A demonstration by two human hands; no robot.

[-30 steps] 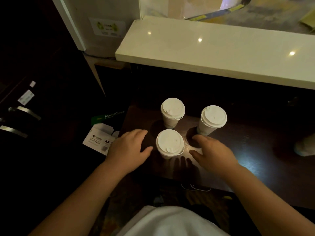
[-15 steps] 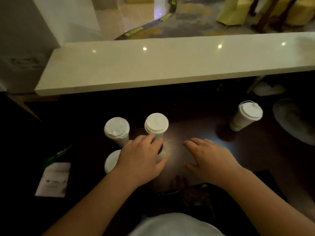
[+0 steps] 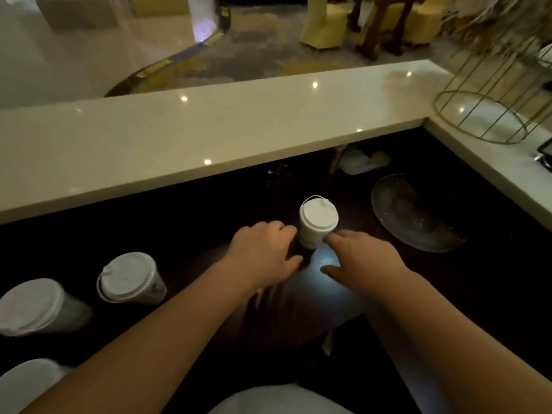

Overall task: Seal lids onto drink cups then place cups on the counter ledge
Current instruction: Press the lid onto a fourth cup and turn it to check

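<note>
1. Both hands have travelled right along the dark worktop since half a second ago, away from the cluster of three cups, and now flank the lone cup (image 3: 317, 224) that stood apart at the right.
2. That cup is a white paper cylinder, tapering downward, capped with a smooth round plastic lid whose thin loop tab arches over its far rim. It stands upright on the dark, glossy wooden worktop (image 3: 448, 282), below the ledge, not on it.
3. Her or his left hand (image 3: 264, 252) lies palm down just left of the cup, fingers loosely spread and relaxed, gripping nothing; whether the fingertips touch the cup wall I cannot tell.
4. On the other side the right hand (image 3: 360, 259) mirrors it, fingers extended toward the cup's base, thumb apart, also holding nothing.
5. Three other lidded cups sit well to the left: one (image 3: 131, 279) nearest the arms, one (image 3: 35, 306) further left, and one (image 3: 27, 383) at the bottom corner, all blurred, pale and round-topped.
6. Above runs the counter ledge (image 3: 179, 144), a thick slab of pale polished stone with small ceiling lights mirrored in it.
7. A dull, speckled metal tray (image 3: 415, 216), oval and shallow, lies right of the cup.
8. On the ledge's corner stands a gold wire cage (image 3: 484, 115) of thin rods.
</note>
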